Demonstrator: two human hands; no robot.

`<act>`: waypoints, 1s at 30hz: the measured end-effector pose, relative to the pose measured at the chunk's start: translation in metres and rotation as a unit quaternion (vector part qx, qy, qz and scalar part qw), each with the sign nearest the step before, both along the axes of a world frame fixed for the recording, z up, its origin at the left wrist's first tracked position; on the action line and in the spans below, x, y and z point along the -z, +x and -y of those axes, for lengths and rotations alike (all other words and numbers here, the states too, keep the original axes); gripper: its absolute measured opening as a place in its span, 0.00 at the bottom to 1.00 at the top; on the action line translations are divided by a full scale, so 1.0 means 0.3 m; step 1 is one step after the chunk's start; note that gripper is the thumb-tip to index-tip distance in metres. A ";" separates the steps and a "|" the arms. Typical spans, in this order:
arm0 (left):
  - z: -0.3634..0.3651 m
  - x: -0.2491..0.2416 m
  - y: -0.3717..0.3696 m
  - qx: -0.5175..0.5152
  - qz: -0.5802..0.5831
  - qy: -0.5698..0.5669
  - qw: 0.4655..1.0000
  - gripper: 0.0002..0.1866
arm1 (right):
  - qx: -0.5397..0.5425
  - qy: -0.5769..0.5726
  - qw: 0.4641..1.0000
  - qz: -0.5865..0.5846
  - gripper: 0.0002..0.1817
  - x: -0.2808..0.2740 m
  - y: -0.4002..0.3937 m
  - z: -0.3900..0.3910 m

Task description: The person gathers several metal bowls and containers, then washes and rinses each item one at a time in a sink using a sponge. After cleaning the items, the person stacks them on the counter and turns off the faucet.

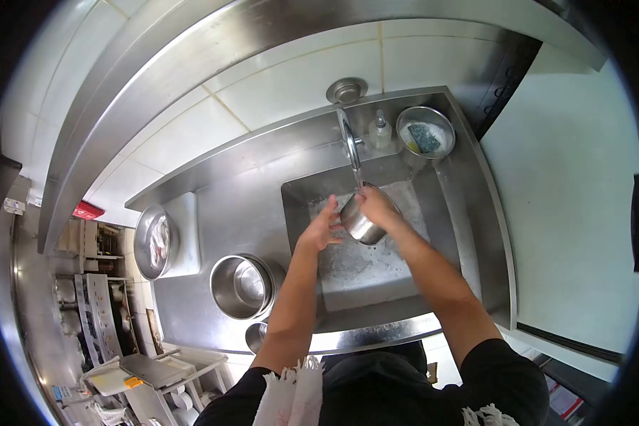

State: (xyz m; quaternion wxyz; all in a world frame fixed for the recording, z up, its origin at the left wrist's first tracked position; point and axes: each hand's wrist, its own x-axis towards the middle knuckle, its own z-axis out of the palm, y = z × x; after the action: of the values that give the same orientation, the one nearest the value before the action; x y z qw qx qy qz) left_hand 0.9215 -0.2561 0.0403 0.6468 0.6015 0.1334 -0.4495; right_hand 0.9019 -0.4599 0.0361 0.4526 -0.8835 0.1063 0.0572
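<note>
Under the running faucet [349, 138], my right hand [378, 206] grips a round stainless steel pot [363, 231] by its rim, tilted over the sink [362, 284]. Water falls from the spout close to my right fingers. My left hand [321, 225] is open beside the pot, fingers spread, with its fingertips near the pot's left side. The sink bottom beneath both hands is wet, with small dark bits on it.
A bowl [444, 145] with a green scouring pad and suds stands at the back right, near a clear pump bottle [380, 133]. Nested steel pots [224, 292] sit left of the sink, with a smaller metal cup [254, 338] in front. A steel bowl [143, 248] rests by a white board [187, 241].
</note>
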 end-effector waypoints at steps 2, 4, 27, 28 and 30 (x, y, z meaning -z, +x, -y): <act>0.070 -0.039 -0.009 0.009 -0.019 0.046 0.999 0.62 | -0.037 -0.084 0.996 -0.002 0.16 -0.004 -0.062 -0.105; 0.089 0.069 0.013 -0.055 -0.006 0.105 0.993 0.57 | -0.099 -0.040 0.994 -0.026 0.16 -0.066 -0.160 -0.177; 0.138 0.064 0.001 -0.329 0.262 -0.249 0.873 0.32 | 0.152 0.546 0.793 -0.223 0.29 0.182 -0.037 -0.023; 0.142 0.133 -0.044 -0.351 0.134 -0.289 0.881 0.30 | 0.176 0.504 0.832 -0.152 0.30 0.177 -0.064 -0.059; 0.126 0.247 -0.107 -0.346 0.005 -0.223 0.911 0.26 | 0.214 0.414 0.885 -0.013 0.32 0.146 -0.116 -0.137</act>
State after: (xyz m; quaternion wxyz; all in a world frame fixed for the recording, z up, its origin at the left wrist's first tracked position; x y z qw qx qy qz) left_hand 0.8895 -0.2940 -0.0339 0.8795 0.3602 0.2267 -0.2130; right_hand 0.8672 -0.4187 -0.0078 0.7770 -0.5709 0.2651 0.0092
